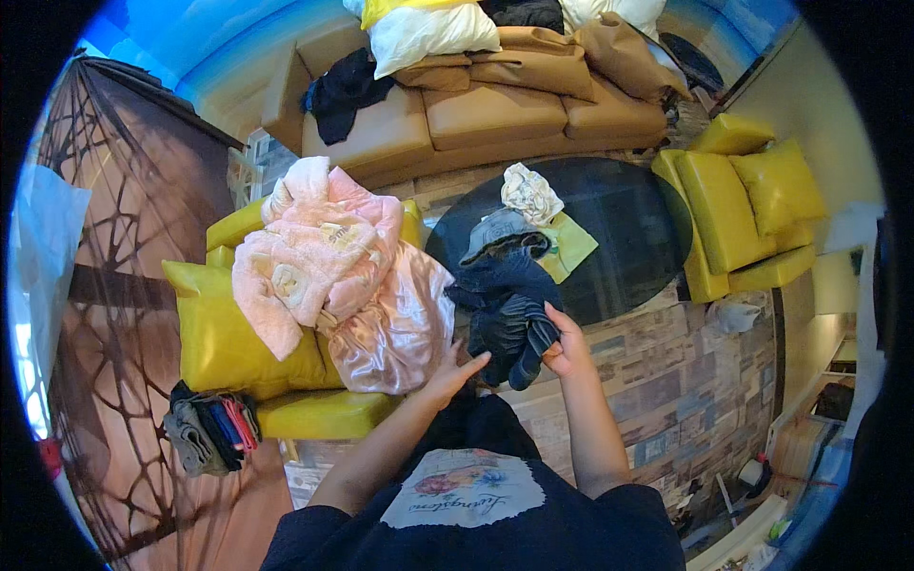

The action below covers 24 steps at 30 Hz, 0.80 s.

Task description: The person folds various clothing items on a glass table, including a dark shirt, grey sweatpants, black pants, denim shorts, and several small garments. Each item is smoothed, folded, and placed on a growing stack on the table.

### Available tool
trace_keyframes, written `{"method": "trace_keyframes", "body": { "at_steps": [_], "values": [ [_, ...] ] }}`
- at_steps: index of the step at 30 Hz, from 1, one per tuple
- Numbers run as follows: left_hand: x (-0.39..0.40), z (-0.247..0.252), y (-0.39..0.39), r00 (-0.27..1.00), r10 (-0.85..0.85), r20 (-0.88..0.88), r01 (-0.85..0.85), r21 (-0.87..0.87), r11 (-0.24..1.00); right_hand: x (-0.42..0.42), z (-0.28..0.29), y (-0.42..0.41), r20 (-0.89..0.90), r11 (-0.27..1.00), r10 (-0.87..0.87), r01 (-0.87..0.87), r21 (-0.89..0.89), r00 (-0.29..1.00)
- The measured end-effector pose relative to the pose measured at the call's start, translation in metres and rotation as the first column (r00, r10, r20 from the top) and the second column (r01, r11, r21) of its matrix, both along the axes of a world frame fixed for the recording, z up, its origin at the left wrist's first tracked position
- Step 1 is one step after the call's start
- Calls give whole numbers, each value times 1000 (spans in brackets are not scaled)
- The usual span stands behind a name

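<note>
A dark, bunched garment (pixel 510 314), black and navy with ribbed-looking folds, hangs before me at the near edge of a black oval table (pixel 635 214). My right hand (pixel 571 348) grips its right side, thumb on top. At its lower left is my left hand (pixel 453 375), thumb stretched out to the cloth; whether the fingers pinch it cannot be made out. Beyond the garment, a grey denim-like piece (pixel 496 232), a yellow-green cloth (pixel 571 243) and a crumpled cream cloth (pixel 532 193) lie on the table.
To the left, pink fleece clothing (pixel 314 264) and a shiny pink satin piece (pixel 396 321) cover a yellow armchair (pixel 357 414). Folded clothes (pixel 211 428) sit by its arm. Ahead is a tan sofa (pixel 493 118) with cushions; another yellow armchair (pixel 742 207) stands right.
</note>
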<state>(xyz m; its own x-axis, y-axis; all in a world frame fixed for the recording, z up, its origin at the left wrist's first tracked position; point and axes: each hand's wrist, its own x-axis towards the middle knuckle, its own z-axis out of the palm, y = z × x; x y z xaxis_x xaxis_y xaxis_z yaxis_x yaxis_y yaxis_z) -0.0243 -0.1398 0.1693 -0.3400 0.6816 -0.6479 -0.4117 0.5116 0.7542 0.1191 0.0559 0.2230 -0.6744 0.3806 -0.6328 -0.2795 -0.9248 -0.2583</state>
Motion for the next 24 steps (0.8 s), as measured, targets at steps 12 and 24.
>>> {"method": "trace_keyframes", "body": {
  "at_steps": [12,24],
  "values": [
    [3,49,15,526,-61,848,-222,207,953,44,69,-37,149,949,59,-102,298,987],
    [34,117,133,686,360,632,-609,229,759,187,106,22,494,511,513,-712,481,702]
  ]
}}
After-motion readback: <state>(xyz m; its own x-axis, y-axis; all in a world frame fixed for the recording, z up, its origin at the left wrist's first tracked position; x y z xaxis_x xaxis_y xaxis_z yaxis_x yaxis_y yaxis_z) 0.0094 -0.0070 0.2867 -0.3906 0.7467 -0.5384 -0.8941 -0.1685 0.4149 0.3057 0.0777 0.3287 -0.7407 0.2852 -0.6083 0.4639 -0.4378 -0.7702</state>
